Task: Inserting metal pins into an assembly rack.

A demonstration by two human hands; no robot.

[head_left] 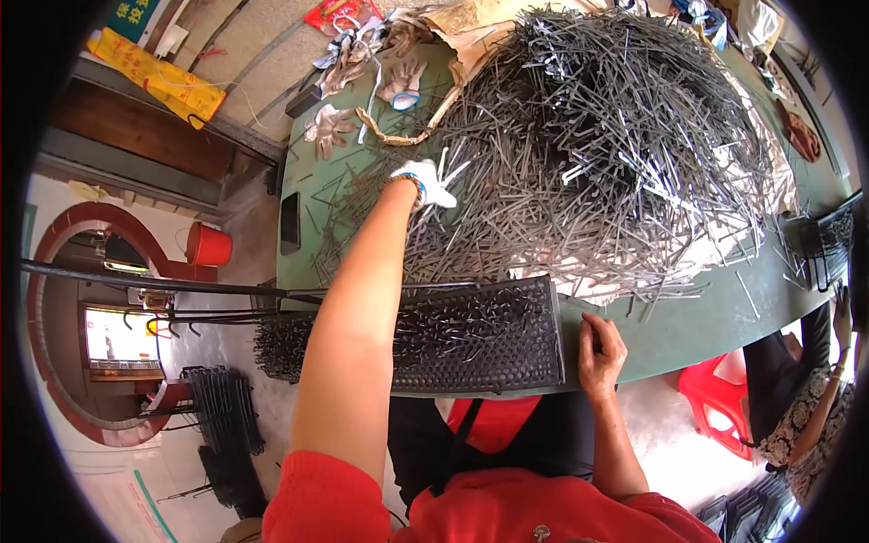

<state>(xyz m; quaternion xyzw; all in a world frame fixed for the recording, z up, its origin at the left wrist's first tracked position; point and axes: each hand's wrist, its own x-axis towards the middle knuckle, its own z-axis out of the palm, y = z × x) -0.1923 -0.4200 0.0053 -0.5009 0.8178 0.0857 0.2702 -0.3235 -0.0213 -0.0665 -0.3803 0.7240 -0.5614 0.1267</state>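
Observation:
My left hand point(425, 184), in a white glove with a blue cuff, reaches to the left side of a big heap of thin dark metal strips point(625, 118). Its fingers are closed, and a couple of shiny strips point(455, 169) fan out from them. At the table's near edge lies a black perforated tray point(480, 362) with many short dark pieces standing in it; my left forearm crosses above and hides part of it. Just right of the tray, my bare right hand point(603, 355) rests curled at the edge. What its fingers may hold is hidden.
On the green table point(670, 339) lie work gloves point(403, 86), a dark flat phone-like object point(290, 223) and brown paper point(471, 41). Long black rods point(154, 279) extend left from the tray. A red bucket point(209, 244) stands left; a red stool point(715, 398) and another person point(810, 416) are right.

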